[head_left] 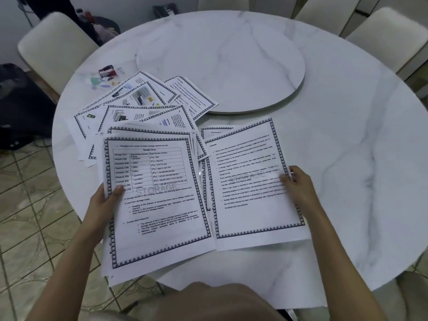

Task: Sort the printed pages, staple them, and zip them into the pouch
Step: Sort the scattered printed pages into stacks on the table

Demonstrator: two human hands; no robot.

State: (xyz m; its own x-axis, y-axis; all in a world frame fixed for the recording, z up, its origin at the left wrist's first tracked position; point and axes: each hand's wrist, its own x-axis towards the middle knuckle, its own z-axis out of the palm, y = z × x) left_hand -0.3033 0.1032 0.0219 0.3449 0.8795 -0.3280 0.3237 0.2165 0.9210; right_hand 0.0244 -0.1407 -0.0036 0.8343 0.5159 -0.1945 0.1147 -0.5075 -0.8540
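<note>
Left hand (108, 198): grips the left edge of a stack of printed pages (159, 205), thumb curled over the top sheet and fingers hidden beneath.
Right hand (298, 181): pinches the right edge of a single page (250, 181), thumb on the print.
Stack of printed pages: thin white paper with a dark notched border, at the near table edge and jutting past it. The top sheet has a ruled table headed "Storage Terms", a grey "STORAGE" watermark and bulleted text.
Single page: same border and a faint "STORAGE" watermark, with bulleted lines too blurred to read. It sits just right of the stack, their edges touching.
Loose pages (139, 98): fanned and overlapping beyond the stack, some with small colour pictures.
Table (347, 158): round, glossy white marble with grey veins.
Turntable (220, 61): round disc of matching marble at the centre, one loose page overlapping its rim.
Small items (105, 74): a red-and-black piece and pale coloured bits beyond the pages, too blurred to name.
Chairs (53, 47): cream, soft-textured backs around the table.
</note>
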